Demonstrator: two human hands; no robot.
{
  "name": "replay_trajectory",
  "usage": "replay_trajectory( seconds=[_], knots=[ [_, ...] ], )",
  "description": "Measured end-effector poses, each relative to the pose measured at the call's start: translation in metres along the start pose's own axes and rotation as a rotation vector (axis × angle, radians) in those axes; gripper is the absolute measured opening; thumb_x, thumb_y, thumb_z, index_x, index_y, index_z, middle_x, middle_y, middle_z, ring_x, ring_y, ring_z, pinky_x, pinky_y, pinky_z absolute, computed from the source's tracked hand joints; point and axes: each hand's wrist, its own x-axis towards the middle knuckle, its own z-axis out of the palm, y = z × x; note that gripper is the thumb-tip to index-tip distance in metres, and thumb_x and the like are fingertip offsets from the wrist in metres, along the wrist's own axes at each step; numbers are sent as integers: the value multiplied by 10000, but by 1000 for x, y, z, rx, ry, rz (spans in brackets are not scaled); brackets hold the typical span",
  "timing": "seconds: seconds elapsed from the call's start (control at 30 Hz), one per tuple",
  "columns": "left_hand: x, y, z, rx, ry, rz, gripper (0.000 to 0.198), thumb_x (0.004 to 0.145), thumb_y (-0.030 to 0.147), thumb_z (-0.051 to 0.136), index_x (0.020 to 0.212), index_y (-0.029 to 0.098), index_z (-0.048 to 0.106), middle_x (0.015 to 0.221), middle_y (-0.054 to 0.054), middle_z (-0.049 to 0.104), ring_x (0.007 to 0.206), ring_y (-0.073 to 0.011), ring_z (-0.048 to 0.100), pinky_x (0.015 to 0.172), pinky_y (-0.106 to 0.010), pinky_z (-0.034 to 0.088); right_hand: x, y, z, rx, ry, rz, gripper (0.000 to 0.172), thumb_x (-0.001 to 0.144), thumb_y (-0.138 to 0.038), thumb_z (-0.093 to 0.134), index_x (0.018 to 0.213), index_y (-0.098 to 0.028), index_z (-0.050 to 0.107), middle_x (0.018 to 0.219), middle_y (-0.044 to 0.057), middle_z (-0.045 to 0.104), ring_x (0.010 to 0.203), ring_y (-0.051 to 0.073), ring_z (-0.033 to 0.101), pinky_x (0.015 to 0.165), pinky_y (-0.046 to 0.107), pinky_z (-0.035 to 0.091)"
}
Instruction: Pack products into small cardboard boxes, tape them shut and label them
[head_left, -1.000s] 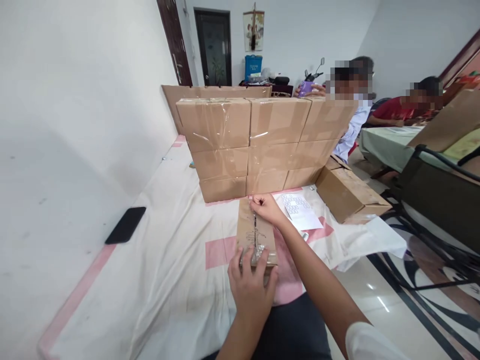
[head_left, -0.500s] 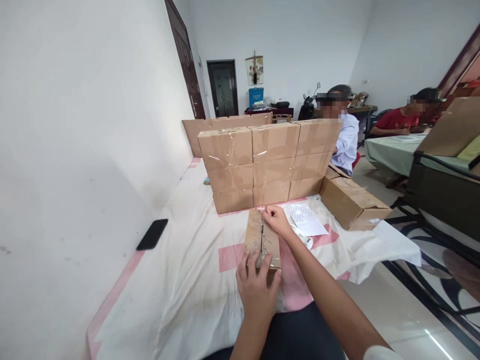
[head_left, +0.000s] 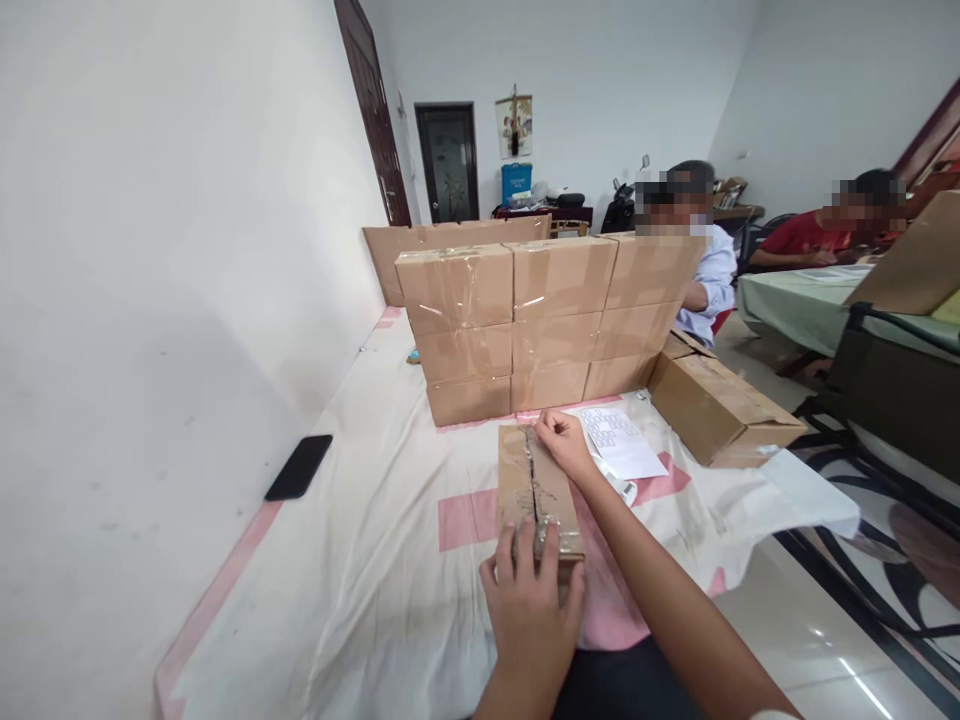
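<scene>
A small closed cardboard box point(head_left: 516, 485) lies on the covered table in front of me, with a dark seam along its top. Shiny clear tape point(head_left: 551, 535) shows at its near end. My left hand point(head_left: 529, 590) grips that near end, fingers spread over the top and thumb at the right corner. At the far end, my right hand point(head_left: 564, 440) is closed in a pinch right by the seam. Whatever its fingertips hold is too small to make out. A printed paper sheet point(head_left: 626, 450) lies to the right of this hand, with a white object point(head_left: 621, 485) partly behind my forearm.
A taped wall of stacked cardboard boxes point(head_left: 555, 320) stands just beyond. A longer carton point(head_left: 724, 405) sits at the right, near the table edge. On the left, a black phone point(head_left: 300, 467) lies by the wall. Two people sit farther back at the right.
The view has shifted slightly, so the box and both hands appear a little lower and farther right. Both hands keep their places on the box; the right stays pinched at the far end.
</scene>
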Motion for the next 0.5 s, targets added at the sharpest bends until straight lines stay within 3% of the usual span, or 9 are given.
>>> replay_trajectory(
  seconds=[0.23,0.33,0.4,0.5],
  knots=[
    [2,3,-5,116,-89,177,511,857,336,664,1351,214,621,1226,-108,680,1024,-301,589,813,-425,492,14,8,12,187,-49,29,557,809,-433,712,540,-234,267,521,-37,467,542,133,459,610,296,394],
    [16,-1,-9,82,-145,242,487,879,356,632,1329,171,627,1126,-118,709,941,-284,614,733,-401,500,19,12,19,237,-93,57,576,822,-447,728,546,-233,270,550,-21,522,597,156,550,665,320,449],
    [39,-15,-15,-59,-256,289,354,905,381,602,1183,183,700,948,-94,725,854,-258,626,665,-371,486,21,11,23,230,-141,76,584,827,-443,742,548,-231,274,554,-24,521,611,158,574,694,329,472],
    [86,-51,-25,-455,-574,283,230,932,371,577,973,232,756,795,-36,724,779,-215,637,686,-338,492,23,4,24,179,-221,100,600,816,-465,760,544,-231,278,541,-33,496,632,169,610,696,330,487]
  ],
)
